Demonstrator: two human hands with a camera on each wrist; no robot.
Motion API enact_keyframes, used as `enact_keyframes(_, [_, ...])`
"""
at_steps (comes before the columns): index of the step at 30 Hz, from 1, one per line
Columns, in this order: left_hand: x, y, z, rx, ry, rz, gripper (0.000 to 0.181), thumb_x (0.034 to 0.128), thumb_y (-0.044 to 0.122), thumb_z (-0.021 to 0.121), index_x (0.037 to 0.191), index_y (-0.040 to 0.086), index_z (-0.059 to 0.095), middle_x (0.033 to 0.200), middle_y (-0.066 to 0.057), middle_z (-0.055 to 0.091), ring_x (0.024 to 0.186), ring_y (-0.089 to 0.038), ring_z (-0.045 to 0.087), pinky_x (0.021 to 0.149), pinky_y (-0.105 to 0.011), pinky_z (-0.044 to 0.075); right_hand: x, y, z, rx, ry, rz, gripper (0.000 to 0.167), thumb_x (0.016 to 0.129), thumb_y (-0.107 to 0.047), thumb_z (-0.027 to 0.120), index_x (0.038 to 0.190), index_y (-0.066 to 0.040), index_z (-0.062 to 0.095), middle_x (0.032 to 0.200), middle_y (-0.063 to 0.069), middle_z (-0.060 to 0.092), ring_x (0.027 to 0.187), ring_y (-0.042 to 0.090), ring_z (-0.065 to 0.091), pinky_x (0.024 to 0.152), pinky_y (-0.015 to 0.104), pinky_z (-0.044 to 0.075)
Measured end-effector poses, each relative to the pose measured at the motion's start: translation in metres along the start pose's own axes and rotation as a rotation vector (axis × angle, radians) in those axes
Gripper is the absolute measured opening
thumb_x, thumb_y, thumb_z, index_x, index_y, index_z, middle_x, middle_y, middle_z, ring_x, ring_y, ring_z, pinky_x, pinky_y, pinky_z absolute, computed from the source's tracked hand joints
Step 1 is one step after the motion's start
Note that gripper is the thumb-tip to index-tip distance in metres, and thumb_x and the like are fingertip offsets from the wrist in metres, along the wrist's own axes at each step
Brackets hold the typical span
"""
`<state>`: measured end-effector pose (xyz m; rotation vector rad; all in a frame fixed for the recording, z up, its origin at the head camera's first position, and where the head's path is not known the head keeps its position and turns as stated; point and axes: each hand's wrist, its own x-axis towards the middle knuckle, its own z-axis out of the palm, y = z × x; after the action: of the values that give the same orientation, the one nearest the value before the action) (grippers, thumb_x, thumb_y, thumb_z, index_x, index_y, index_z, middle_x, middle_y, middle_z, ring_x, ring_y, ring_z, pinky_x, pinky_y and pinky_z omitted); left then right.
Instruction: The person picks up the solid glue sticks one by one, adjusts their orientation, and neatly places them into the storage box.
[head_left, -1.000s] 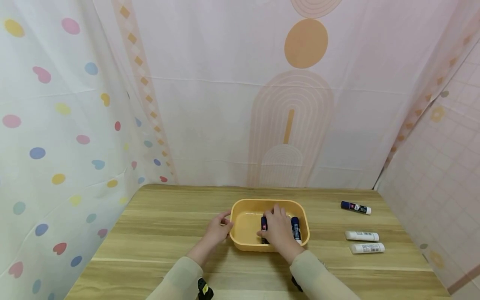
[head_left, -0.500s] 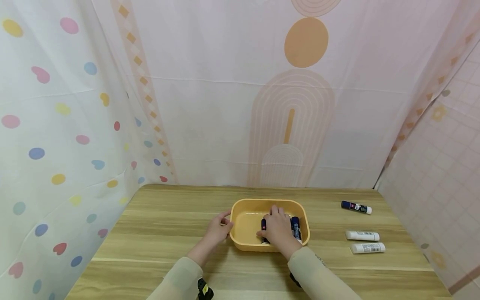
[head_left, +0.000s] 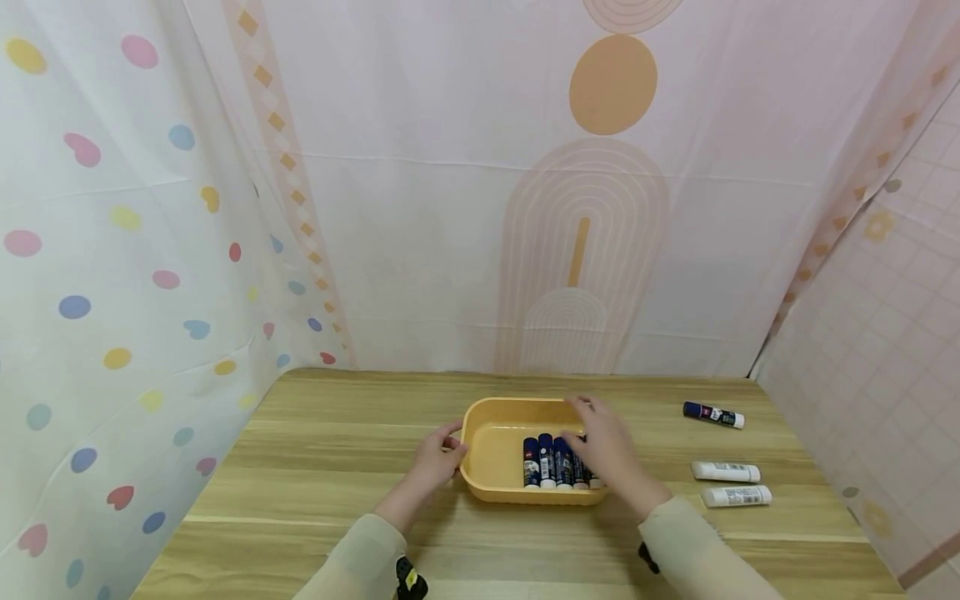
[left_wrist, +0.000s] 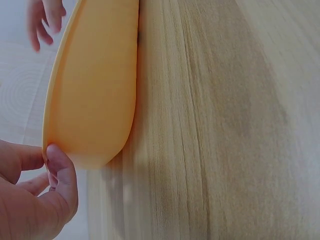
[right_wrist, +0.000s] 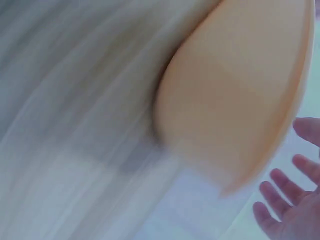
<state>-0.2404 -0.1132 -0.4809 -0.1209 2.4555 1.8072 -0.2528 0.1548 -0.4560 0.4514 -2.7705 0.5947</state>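
Note:
A yellow-orange plastic tub (head_left: pixel 491 492) stands on the wooden table. Inside, along its right half, several dark blue glue sticks (head_left: pixel 546 461) lie side by side with white ends toward me; the rightmost are partly hidden by my right hand. My left hand (head_left: pixel 437 454) pinches the tub's left rim between thumb and fingers, seen close in the left wrist view (left_wrist: pixel 45 190). Over the tub's right rim hovers my right hand (head_left: pixel 606 442), fingers spread and holding nothing; in the right wrist view those fingers (right_wrist: pixel 280 200) are apart, beside the rim.
To the right of the tub lie another blue glue stick (head_left: pixel 713 414) and two white tubes (head_left: pixel 725 472) with printed labels. Patterned curtains (head_left: pixel 420 250) hang behind the table and at both sides.
My right hand has lifted off the glue sticks inside the tub and moved right over its rim, uncovering the row. My left hand keeps its place on the rim.

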Motion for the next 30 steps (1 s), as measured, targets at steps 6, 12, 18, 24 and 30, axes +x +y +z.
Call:
enact_keyframes(6, [0.0, 0.001, -0.001, -0.01, 0.003, 0.0, 0.044, 0.0919, -0.002, 0.053, 0.135, -0.002, 0.046, 0.09, -0.009, 0.047, 0.069, -0.013, 0.049, 0.058, -0.029, 0.051, -0.002, 0.058, -0.029, 0.033, 0.088, -0.023, 0.058, 0.087, -0.019, 0.067, 0.138, -0.004, 0.044, 0.135, 0.024, 0.046, 0.119, 0.044, 0.047, 0.099, 0.06, 0.038])
enact_keyframes(12, [-0.001, 0.001, -0.002, -0.009, 0.006, -0.005, 0.044, 0.092, -0.002, 0.053, 0.136, -0.003, 0.046, 0.09, -0.009, 0.048, 0.07, -0.014, 0.05, 0.059, -0.03, 0.053, -0.007, 0.115, -0.046, -0.08, 0.101, -0.008, 0.056, 0.087, -0.017, 0.067, 0.136, -0.001, 0.045, 0.134, 0.025, 0.046, 0.119, 0.047, 0.044, 0.096, 0.065, 0.036])
enact_keyframes(18, [-0.001, 0.0, -0.002, -0.006, 0.006, -0.002, 0.044, 0.0921, -0.002, 0.053, 0.136, -0.003, 0.046, 0.089, -0.009, 0.049, 0.069, -0.016, 0.052, 0.059, -0.032, 0.053, -0.012, 0.157, -0.053, -0.131, -0.05, 0.078, 0.056, 0.091, -0.021, 0.061, 0.139, 0.0, 0.04, 0.14, 0.029, 0.038, 0.125, 0.049, 0.037, 0.097, 0.068, 0.03])
enact_keyframes(24, [0.0, -0.002, -0.001, 0.01, 0.011, -0.004, 0.044, 0.0922, -0.002, 0.053, 0.136, -0.002, 0.046, 0.089, -0.008, 0.05, 0.068, -0.015, 0.052, 0.058, -0.031, 0.053, -0.017, 0.177, -0.051, -0.102, -0.193, 0.195, 0.06, 0.094, -0.022, 0.056, 0.142, 0.003, 0.032, 0.143, 0.032, 0.029, 0.129, 0.053, 0.024, 0.099, 0.073, 0.019])
enact_keyframes(30, [0.001, -0.002, 0.001, 0.017, 0.0, 0.004, 0.045, 0.0922, -0.001, 0.054, 0.136, 0.0, 0.047, 0.089, -0.008, 0.05, 0.066, -0.013, 0.051, 0.059, -0.031, 0.053, -0.022, 0.182, -0.051, -0.139, -0.282, 0.27, 0.057, 0.095, -0.018, 0.048, 0.142, 0.006, 0.028, 0.142, 0.035, 0.027, 0.129, 0.056, 0.021, 0.098, 0.075, 0.019])
